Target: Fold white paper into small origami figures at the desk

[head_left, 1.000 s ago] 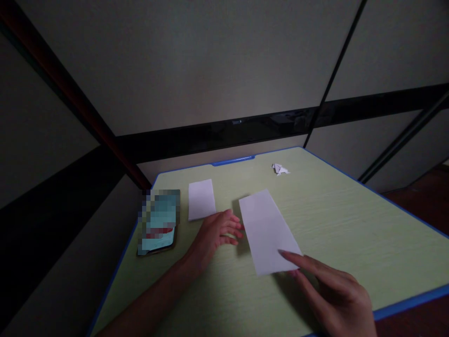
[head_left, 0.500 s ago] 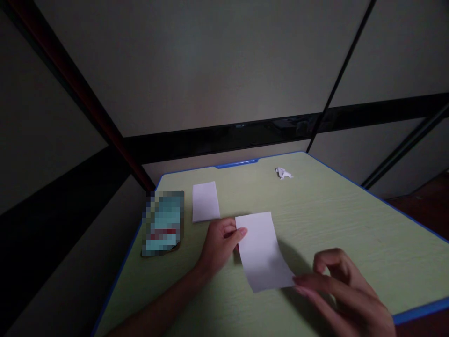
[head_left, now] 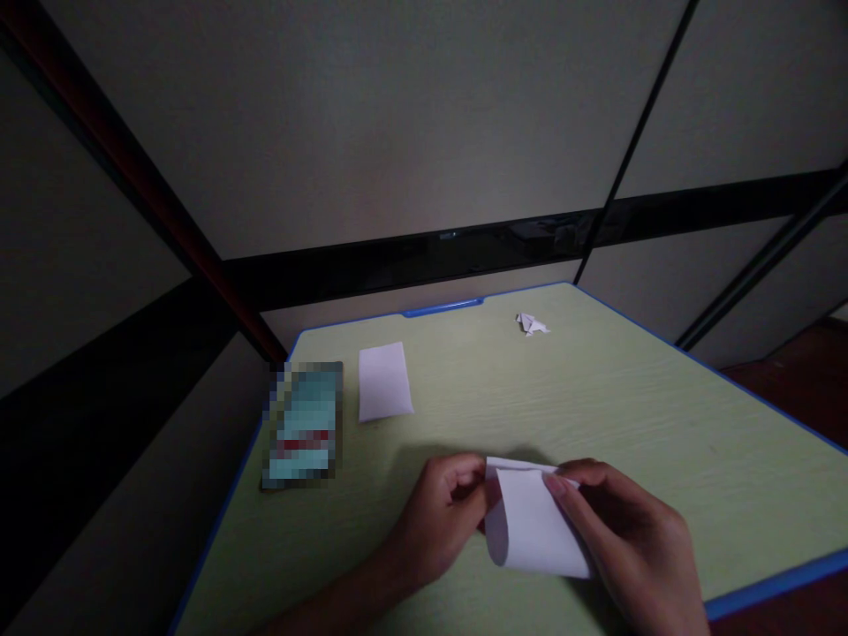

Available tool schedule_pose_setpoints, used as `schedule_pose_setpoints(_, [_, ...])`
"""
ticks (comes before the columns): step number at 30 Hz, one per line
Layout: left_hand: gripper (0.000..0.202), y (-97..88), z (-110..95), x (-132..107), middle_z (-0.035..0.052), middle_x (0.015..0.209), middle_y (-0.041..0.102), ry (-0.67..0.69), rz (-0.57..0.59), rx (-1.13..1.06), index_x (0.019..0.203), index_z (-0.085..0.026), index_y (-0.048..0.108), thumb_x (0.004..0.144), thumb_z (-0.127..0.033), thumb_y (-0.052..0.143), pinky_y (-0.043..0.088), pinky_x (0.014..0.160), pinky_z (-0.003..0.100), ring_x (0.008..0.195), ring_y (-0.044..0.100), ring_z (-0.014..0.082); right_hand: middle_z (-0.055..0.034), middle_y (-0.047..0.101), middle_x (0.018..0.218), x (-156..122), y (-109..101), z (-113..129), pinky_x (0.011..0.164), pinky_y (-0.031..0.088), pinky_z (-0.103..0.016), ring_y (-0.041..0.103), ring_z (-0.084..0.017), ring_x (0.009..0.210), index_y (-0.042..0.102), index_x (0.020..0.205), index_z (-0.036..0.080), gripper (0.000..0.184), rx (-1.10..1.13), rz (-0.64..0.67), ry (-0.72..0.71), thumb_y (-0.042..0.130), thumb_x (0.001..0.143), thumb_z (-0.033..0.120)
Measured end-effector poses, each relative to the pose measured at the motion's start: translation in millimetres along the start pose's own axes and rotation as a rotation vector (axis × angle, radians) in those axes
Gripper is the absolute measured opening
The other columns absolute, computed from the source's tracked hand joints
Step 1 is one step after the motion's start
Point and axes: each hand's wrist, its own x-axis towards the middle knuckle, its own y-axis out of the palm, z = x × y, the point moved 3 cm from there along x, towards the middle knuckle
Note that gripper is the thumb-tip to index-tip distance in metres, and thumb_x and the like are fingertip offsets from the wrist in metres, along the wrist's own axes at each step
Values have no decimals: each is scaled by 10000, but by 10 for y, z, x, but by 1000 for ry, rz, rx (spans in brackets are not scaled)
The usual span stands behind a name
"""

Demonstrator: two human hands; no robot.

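A white sheet of paper (head_left: 533, 526) is bent over on itself near the front of the green table (head_left: 629, 415). My left hand (head_left: 441, 521) pinches its left side, fingers curled round the edge. My right hand (head_left: 629, 543) grips the upper right part of the sheet, fingers pressed on the folded-over end. Both hands hold the paper just above or on the tabletop; I cannot tell which.
A smaller white paper (head_left: 384, 382) lies flat at the back left. Left of it rests a blurred teal phone (head_left: 303, 424) at the table's edge. A small folded paper figure (head_left: 532, 324) sits near the far edge. The table has a blue rim (head_left: 761, 587).
The sheet, flat on the table a second ago, has been drawn toward me and its far end folded over. Both hands moved nearer and closed on it.
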Motion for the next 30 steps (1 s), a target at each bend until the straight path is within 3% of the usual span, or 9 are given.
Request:
schedule_pose_setpoints(4, [326, -8, -42, -60, -18, 511, 463, -5, -119, -60, 526, -141, 509, 694, -420, 535, 324, 486, 201, 511, 420, 95, -5, 597, 523, -46, 4, 36, 396, 440, -225, 537, -145, 459, 600, 570, 189, 133, -18, -95, -38, 634, 657, 284])
schedule_pose_setpoints(10, [208, 62, -27, -91, 5, 570, 503, -54, -2, -25, 640, -107, 583, 649, -315, 584, 315, 500, 208, 536, 426, 97, 3, 595, 512, -72, 1, 54, 381, 443, -218, 539, -142, 446, 603, 553, 190, 124, 19, -159, -18, 649, 631, 276])
schedule_pose_setpoints(24, [240, 43, 10, -50, -8, 525, 435, -43, -41, 50, 584, -110, 559, 663, -337, 542, 254, 459, 209, 495, 366, 90, -1, 601, 512, -90, 16, 40, 393, 446, -204, 537, -137, 461, 619, 539, 189, 103, 111, -189, 59, 666, 610, 247])
schedule_pose_setpoints(30, [257, 39, 19, -43, -21, 512, 385, -36, -44, 85, 552, -117, 516, 667, -346, 514, 236, 452, 211, 487, 340, 85, -5, 626, 526, -81, -6, 18, 411, 458, -193, 559, -135, 476, 621, 539, 182, 99, 67, -128, 48, 666, 610, 233])
